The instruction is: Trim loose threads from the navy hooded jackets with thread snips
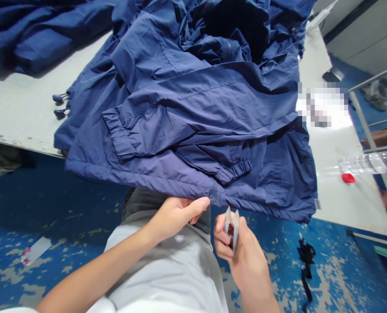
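Holding: your left hand (175,215) pinches the jacket (193,130) hem at the table (24,113) edge.
Snips: your right hand (237,248) grips thread snips (231,226), blades just below the hem.
Progress: trimming looks barely begun; no cut visible.
Around: more jackets (33,39) behind, a bottle (372,163) at your right.

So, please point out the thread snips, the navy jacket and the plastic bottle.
thread snips (231,226), head view, on the metal blades.
navy jacket (193,113), head view, on the sleeve.
plastic bottle (372,163), head view, on its clear body.

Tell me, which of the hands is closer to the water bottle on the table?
Right. The right hand, holding thread snips, is below-left of the water bottle; the left hand pinches the jacket hem, farther left.
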A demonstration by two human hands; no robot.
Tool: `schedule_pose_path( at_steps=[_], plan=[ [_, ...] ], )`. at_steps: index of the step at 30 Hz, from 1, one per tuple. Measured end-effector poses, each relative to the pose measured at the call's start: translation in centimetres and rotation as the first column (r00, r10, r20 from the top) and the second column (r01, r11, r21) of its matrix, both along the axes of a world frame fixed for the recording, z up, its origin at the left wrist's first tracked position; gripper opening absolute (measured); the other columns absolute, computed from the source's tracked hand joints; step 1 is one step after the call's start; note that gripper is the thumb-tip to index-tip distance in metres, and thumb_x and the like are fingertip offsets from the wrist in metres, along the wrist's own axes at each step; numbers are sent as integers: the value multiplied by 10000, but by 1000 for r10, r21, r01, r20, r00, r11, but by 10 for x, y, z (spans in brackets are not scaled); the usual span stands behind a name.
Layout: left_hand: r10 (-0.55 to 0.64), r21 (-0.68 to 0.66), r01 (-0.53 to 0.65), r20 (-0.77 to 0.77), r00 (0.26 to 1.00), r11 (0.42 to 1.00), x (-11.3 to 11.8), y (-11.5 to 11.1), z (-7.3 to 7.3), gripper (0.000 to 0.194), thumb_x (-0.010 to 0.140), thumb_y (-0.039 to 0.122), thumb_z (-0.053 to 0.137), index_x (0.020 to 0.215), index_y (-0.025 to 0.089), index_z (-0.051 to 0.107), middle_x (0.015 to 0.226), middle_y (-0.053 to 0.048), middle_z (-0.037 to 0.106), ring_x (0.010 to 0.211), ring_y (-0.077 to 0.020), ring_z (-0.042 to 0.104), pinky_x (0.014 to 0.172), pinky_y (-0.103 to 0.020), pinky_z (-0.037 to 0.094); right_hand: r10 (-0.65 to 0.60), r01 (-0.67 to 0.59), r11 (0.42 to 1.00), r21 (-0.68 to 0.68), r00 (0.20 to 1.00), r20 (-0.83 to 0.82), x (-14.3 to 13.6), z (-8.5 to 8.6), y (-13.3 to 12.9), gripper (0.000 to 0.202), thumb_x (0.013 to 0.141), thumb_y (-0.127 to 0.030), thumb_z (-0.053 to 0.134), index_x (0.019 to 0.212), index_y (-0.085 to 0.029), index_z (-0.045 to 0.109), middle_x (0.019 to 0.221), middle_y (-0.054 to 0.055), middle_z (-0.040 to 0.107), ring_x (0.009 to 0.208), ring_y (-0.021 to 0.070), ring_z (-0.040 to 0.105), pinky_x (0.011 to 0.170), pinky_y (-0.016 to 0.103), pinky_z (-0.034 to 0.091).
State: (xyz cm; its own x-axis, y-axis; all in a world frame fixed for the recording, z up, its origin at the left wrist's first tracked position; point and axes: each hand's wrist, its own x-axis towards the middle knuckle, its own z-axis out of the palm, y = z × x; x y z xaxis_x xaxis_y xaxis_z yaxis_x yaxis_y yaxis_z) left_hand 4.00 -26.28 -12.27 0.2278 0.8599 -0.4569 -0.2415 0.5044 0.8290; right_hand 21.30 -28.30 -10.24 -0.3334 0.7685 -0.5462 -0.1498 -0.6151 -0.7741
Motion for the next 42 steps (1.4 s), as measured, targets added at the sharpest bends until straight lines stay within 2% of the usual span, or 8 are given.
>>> schedule_pose_path(
  at_steps=[4,12,17,21,24,28,35,42],
  plan=[
    [17,20,-16,-32,999,1000,1,0,-1,430,810,504,572,551,192,431,527,33,397,546,-101,360,536,-251,321,-32,-52,959,-278,956,-291,-7,-2,-4,503,878,-667,525,763,-178,507,629,-73,299,450,18,162,433,171,132],
    [48,-7,-48,-18,999,999,2,-2,-5,397,781,501,626,583,180,499,552,26,449,555,-106,403,542,-245,359,-86,-86,926,-368,900,-428,-19,-2,-2,458,907,-618,522,776,-178,515,638,-77,323,433,12,162,413,156,152],
    [32,-26,-31,61,998,999,2,0,-3,403,774,501,643,570,163,562,538,11,510,552,-114,473,568,-253,406,-82,79,995,65,995,61,-10,-5,-13,453,914,-614,511,895,-175,619,621,-51,396,467,47,286,430,177,235],
    [16,-12,-15,121,992,1000,3,0,-3,389,796,495,631,630,144,619,551,9,526,561,-112,486,580,-249,416,-331,-167,755,634,739,588,11,-2,-8,255,906,-395,632,1099,-231,666,840,28,651,689,132,600,601,231,477],
    [17,-3,-17,100,995,1000,3,0,-3,362,793,472,637,648,141,620,563,11,522,567,-110,481,579,-247,409,-444,-426,535,730,593,672,22,5,6,207,898,-253,652,1104,-236,670,968,44,708,805,157,665,739,263,532],
    [22,2,-22,79,997,1000,4,1,-2,322,791,451,633,723,138,657,572,18,513,578,-115,474,574,-247,397,-417,-611,341,714,583,698,26,12,18,256,899,-152,638,1148,-206,649,983,61,715,853,165,686,775,266,550],
    [54,-19,-52,78,996,998,3,-1,-1,375,750,485,663,573,166,574,552,12,514,578,-123,468,581,-259,404,-415,-717,206,666,553,723,25,14,23,280,895,-90,623,1163,-173,635,980,85,721,861,165,697,770,260,550],
    [49,-14,-49,66,997,999,2,-1,-2,396,769,466,633,526,178,509,542,15,497,568,-118,466,583,-259,403,-379,-725,171,668,577,723,22,11,26,293,880,-78,644,1163,-155,641,973,82,731,850,150,708,775,238,553]
  ],
)
